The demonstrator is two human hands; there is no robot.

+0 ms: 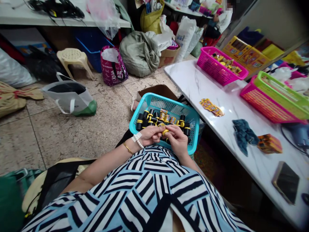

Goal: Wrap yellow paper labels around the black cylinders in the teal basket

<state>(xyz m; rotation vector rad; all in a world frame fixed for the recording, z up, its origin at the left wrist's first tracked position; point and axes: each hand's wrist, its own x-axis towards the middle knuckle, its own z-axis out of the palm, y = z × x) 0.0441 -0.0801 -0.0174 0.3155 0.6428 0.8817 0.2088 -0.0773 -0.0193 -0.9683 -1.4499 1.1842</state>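
Observation:
My left hand and my right hand meet over the near side of a turquoise plastic basket. Between their fingertips is a small yellow-rimmed cylinder, pinched from both sides and mostly covered by the fingers. A yellow printed patch shows by the left fingertips; whether it is a label on the cylinder, I cannot tell. Several black cylinders with yellow bands lie in the basket. Among them are a few wrapped in yellow printed labels.
On the white table at right lie printed yellow labels, a blue cloth, an orange printed stack and a phone. Pink baskets stand behind. Bags and a stool occupy the floor left.

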